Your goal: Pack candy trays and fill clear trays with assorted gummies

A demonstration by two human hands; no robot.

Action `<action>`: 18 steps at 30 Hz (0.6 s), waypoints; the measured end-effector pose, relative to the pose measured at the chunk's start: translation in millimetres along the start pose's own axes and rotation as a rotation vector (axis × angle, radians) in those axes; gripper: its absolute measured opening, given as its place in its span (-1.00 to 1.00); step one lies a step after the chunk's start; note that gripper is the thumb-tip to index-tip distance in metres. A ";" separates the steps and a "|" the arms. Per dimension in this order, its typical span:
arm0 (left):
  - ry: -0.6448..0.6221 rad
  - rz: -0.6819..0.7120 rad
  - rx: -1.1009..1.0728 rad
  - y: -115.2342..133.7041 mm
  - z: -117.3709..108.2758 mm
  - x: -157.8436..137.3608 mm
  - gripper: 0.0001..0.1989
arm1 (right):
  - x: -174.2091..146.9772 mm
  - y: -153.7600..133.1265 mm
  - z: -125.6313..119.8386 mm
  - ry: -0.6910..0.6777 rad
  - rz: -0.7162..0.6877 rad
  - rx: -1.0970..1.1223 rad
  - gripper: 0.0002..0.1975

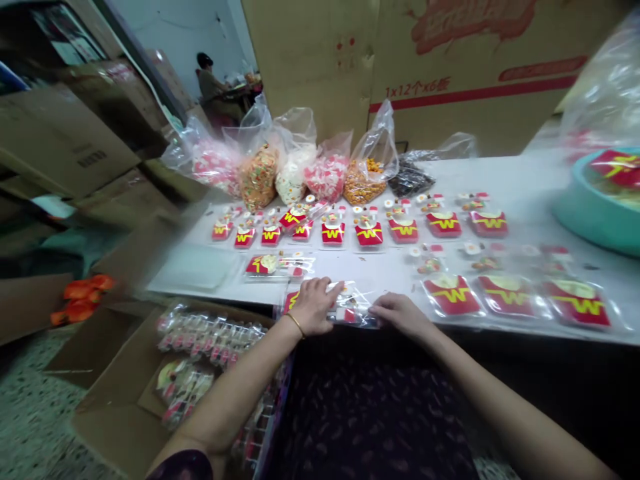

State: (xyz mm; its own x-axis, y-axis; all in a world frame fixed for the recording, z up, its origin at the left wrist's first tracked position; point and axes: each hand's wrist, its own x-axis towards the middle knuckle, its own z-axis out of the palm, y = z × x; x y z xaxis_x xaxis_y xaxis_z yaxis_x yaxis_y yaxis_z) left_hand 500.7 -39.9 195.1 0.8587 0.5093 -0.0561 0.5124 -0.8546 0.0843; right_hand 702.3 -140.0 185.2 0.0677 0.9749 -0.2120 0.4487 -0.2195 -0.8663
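Observation:
At the table's front edge a clear plastic packet (350,313) lies flat, with a red piece at one end and small red and white pieces inside. My left hand (314,308), with a gold bangle at the wrist, grips its left part from above, fingers curled over the film. My right hand (400,315) pinches the packet's right end between thumb and fingers. Just beyond my left hand rests a similar filled packet (280,265), lying sideways. More red packets with a yellow zigzag mark stand in a row behind, such as this packet (369,233).
Bags of small coloured pieces (260,177) line the table's back. Larger-looking packets (505,295) lie front right, near a turquoise basin (590,213). A carton (115,407) of packed packets stands below left. Big cardboard boxes (310,80) rise behind; a person (213,83) sits far back.

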 end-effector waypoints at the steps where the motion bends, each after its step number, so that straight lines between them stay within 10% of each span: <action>1: 0.011 0.017 0.003 -9.2 -6.1 -3.5 -0.08 | -2.5 -3.7 -0.1 0.005 -0.007 0.008 -0.68; 10: 0.007 -0.141 0.053 -143.3 -37.2 14.1 -0.11 | -21.1 -10.5 -16.1 0.143 -0.118 -0.178 -0.67; 14: -0.132 -0.164 0.034 -160.5 -23.5 26.6 -0.02 | -34.8 24.2 -50.6 0.356 -0.162 -0.482 -0.62; 18: 0.089 -0.299 0.049 -180.9 -21.4 -0.5 -0.06 | -40.8 60.5 -68.3 0.410 -0.218 -0.730 -0.55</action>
State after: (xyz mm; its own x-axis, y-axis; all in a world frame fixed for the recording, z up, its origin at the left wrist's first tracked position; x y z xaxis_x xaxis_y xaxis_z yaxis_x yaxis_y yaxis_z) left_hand 407.7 116.7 201.2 0.6683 0.7437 0.0166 0.7432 -0.6685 0.0287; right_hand 787.5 -190.6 172.4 0.1667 0.9596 0.2266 0.9397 -0.0850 -0.3314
